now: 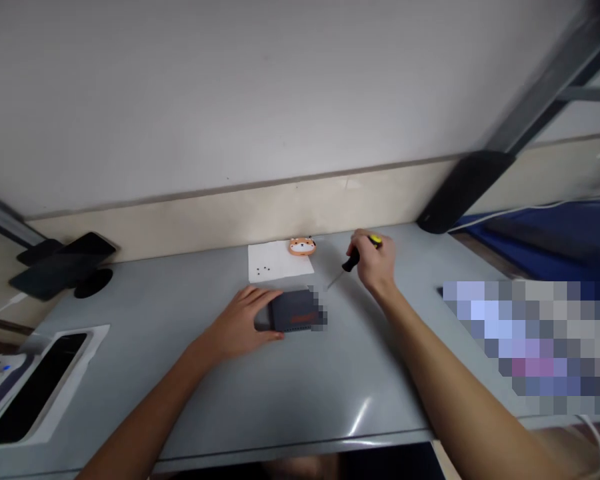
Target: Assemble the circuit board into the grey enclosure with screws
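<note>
A small dark grey box [293, 310] with reddish marking lies flat on the table, its right end blurred out by pixels. My left hand [247, 320] grips its left end, thumb on the near edge and fingers along the far edge. In my right hand [377, 260] is a screwdriver [351, 262] with a black and yellow handle. Its thin shaft slants down to the left, the tip close to the box's right end; whether it touches anything I cannot tell. Behind the box, several tiny dark screws [263, 269] lie on a white paper sheet [280, 257].
An orange animal-faced case [301, 246] sits on the paper's right part. At the left are a phone on white paper [40, 380], a power strip [0, 373] and a tablet on a stand [65, 263]. A black cylinder [463, 193] stands back right, a pixelated object [535, 343] front right.
</note>
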Demonstrator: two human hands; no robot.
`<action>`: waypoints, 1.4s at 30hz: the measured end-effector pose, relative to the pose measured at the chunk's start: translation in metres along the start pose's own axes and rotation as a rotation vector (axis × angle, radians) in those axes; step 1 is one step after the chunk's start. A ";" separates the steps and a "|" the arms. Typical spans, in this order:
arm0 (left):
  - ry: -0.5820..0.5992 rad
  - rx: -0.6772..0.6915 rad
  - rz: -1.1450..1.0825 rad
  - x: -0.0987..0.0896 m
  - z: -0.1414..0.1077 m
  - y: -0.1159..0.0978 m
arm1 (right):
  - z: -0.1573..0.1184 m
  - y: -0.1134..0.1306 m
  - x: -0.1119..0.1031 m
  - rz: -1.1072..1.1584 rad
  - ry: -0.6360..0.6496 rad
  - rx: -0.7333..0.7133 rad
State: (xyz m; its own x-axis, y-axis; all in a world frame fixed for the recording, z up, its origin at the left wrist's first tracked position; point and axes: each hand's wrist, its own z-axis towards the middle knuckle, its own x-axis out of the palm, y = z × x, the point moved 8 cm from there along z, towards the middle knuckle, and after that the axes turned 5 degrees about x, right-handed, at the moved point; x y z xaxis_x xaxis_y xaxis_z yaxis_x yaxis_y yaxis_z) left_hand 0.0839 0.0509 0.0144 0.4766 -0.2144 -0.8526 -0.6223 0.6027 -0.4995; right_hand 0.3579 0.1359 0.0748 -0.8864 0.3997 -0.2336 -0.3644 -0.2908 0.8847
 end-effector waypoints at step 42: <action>-0.088 -0.047 0.117 0.001 0.004 -0.002 | -0.042 0.039 0.053 0.034 0.459 -0.033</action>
State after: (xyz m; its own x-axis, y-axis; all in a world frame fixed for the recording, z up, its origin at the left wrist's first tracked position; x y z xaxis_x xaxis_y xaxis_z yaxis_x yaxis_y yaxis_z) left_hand 0.0878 0.0528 0.0151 0.4502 -0.0756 -0.8897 -0.7045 0.5822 -0.4060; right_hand 0.2852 0.1094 0.0803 -0.9301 -0.0350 -0.3657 -0.3351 -0.3272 0.8835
